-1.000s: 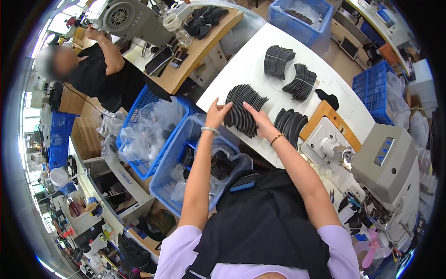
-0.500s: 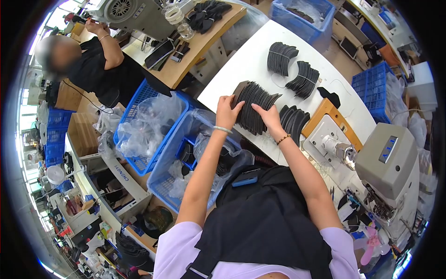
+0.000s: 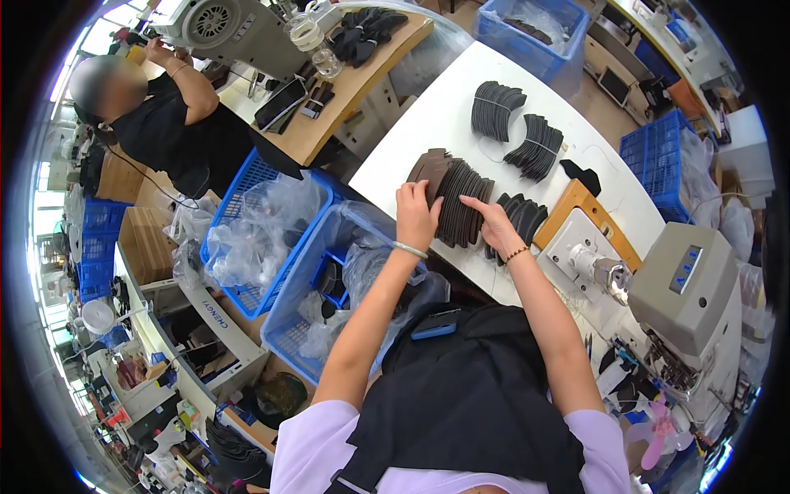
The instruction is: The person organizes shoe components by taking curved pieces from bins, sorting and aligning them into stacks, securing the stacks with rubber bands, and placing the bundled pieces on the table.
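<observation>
A fanned row of dark curved pieces, brownish at its left end, lies near the front edge of the white table. My left hand is closed on the left end of this row, its thumb against the front. At the right side, my right hand has its fingers apart, the tips touching or very near the pieces; its underside is hidden. Behind the row lie two tied bundles of similar pieces, one bundle farther back and another bundle to its right. A loose pile sits beside my right hand.
A sewing machine and a wooden-edged plate stand at the right. Blue crates with plastic bags, such as the near crate, are at the left. A co-worker sits at a wooden table. A black scrap lies on the white table.
My left hand has moved down and right along the row's left end. My right hand has shifted slightly right and down, its grip loosened. The brownish left pieces are more spread out.
</observation>
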The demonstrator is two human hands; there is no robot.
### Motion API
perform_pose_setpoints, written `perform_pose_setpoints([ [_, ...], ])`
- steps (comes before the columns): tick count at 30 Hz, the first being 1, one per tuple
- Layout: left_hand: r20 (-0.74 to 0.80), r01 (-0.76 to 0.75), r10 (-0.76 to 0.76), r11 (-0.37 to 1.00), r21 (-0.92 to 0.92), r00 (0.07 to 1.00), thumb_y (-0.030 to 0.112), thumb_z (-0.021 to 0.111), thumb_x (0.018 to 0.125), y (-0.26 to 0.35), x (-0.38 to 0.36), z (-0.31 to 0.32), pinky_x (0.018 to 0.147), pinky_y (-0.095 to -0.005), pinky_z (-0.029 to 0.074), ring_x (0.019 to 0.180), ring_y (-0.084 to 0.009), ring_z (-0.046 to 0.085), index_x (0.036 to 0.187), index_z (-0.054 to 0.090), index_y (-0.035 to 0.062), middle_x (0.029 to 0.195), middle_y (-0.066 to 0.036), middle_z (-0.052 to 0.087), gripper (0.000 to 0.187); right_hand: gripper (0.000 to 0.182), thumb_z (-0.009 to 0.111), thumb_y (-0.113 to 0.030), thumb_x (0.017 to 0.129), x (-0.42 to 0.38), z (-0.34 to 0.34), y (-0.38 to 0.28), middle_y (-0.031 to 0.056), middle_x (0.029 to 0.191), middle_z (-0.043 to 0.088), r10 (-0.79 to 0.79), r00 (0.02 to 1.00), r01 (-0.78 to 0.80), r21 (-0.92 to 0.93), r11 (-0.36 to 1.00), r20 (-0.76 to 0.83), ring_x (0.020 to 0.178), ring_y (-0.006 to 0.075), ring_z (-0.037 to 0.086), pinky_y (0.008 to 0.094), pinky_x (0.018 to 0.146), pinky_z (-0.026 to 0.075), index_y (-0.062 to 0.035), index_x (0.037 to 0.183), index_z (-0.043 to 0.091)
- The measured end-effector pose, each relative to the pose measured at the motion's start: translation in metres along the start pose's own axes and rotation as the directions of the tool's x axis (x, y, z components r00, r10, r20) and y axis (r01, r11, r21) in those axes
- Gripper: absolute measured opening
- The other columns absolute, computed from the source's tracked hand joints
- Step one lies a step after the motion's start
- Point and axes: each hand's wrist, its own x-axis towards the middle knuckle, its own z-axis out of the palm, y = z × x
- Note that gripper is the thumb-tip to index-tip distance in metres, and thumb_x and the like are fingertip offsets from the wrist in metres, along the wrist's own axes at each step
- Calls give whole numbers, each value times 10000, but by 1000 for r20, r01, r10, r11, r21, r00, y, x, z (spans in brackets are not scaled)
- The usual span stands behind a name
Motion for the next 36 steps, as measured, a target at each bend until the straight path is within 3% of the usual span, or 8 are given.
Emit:
perform_pose_setpoints([
  [5, -35, 0, 2, 998, 56, 999, 73, 661, 763, 6, -6, 2, 871, -396, 418, 1006, -354, 506, 1114, 521, -27, 1072, -188, 531, 390, 374, 734, -121, 739, -3, -5, 1, 100, 1003, 636, 14, 999, -18, 82, 996, 45, 904, 184, 608, 298, 829, 474, 36, 1041, 578],
  [15, 65, 109, -105, 993, -52, 992, 96, 618, 793, 0, -3, 2, 893, -424, 413, 1068, -364, 524, 1115, 524, -11, 1054, -195, 582, 352, 306, 718, -70, 740, -8, 0, -2, 83, 981, 636, 11, 1000, -14, 94, 996, 28, 891, 186, 613, 309, 807, 494, 17, 1003, 588],
  [18, 41, 73, -73, 997, 0, 997, 125, 640, 777, -3, 0, -1, 863, -401, 418, 1018, -338, 547, 1088, 552, 6, 1031, -169, 593, 344, 304, 721, -73, 740, -11, 2, -3, 87, 979, 637, -9, 1000, 6, 115, 993, 28, 885, 188, 614, 321, 805, 498, 17, 1001, 593],
  [20, -22, 22, -22, 999, 27, 1000, 156, 667, 762, -8, 6, -3, 796, -382, 429, 853, -324, 561, 1016, 600, -6, 892, -168, 596, 309, 324, 727, -79, 738, -10, 1, -2, 94, 985, 637, 14, 999, -20, 150, 988, 44, 888, 189, 613, 324, 805, 497, 24, 1014, 591],
  [25, 27, 123, -122, 992, -24, 992, 176, 672, 762, -16, 8, 4, 773, -374, 413, 884, -291, 504, 1073, 612, 21, 867, -140, 533, 353, 280, 693, -102, 783, -8, 3, -6, 83, 1008, 637, 47, 996, -58, 140, 988, 76, 928, 183, 608, 314, 850, 487, 10, 1023, 605],
  [30, 1, 41, -42, 992, 116, 999, 112, 653, 769, 7, -3, 4, 802, -387, 396, 892, -283, 500, 1095, 613, 48, 902, -122, 521, 335, 334, 734, -82, 733, -8, 1, -6, 92, 993, 636, 1, 999, -8, 138, 990, 54, 889, 190, 612, 309, 805, 493, 27, 1016, 594],
  [34, -32, -91, 95, 988, 124, 995, 48, 637, 757, 18, -14, 8, 841, -397, 396, 931, -294, 486, 1118, 603, 68, 1022, -133, 515, 362, 320, 733, -86, 732, -9, -6, -4, 86, 986, 638, -12, 995, -6, 180, 984, 97, 882, 184, 613, 310, 807, 494, 14, 1008, 604],
  [36, -41, -69, 71, 996, 63, 997, 47, 637, 760, 16, -14, 10, 846, -400, 401, 933, -295, 485, 1119, 600, 65, 1049, -139, 513, 362, 312, 732, -86, 733, -10, -4, -7, 85, 979, 641, 6, 994, -27, 197, 980, 105, 875, 180, 615, 310, 807, 494, 10, 1003, 608],
])
